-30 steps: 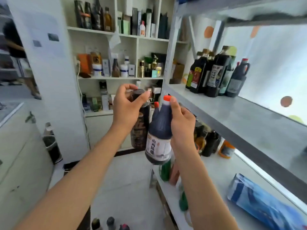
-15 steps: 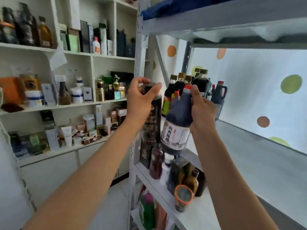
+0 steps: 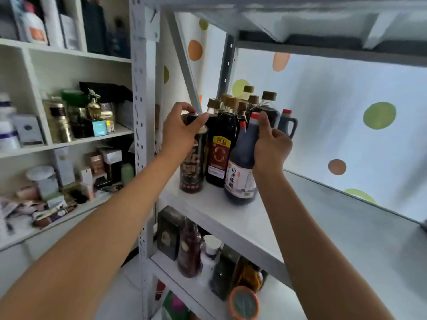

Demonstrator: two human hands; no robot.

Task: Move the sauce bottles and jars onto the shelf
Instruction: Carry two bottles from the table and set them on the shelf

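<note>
Two hands hold two dark bottles on the grey metal shelf (image 3: 231, 218).

Nearest, at 6 o'clock, an orange-rimmed jar (image 3: 243, 302) sits on the lower shelf (image 3: 184, 289), with a boxed bottle (image 3: 169, 232) and more bottles just behind it toward 7 o'clock. Above, the left hand (image 3: 179, 132) curls its fingers over the top of a tall dark bottle (image 3: 193, 167) with a black label, standing upright near the shelf's front edge. At its 3 o'clock the right hand (image 3: 271, 144) grips the neck of a red-capped bottle (image 3: 241, 174) with a white label; its base touches the shelf and it leans slightly left. Behind both, toward 12 o'clock, a cluster of brown-capped bottles (image 3: 231, 125) stands close together, with a small dark jug (image 3: 286, 122) at its right. Far left, at 9 o'clock, white shelves (image 3: 76, 142) hold boxes and jars.
</note>
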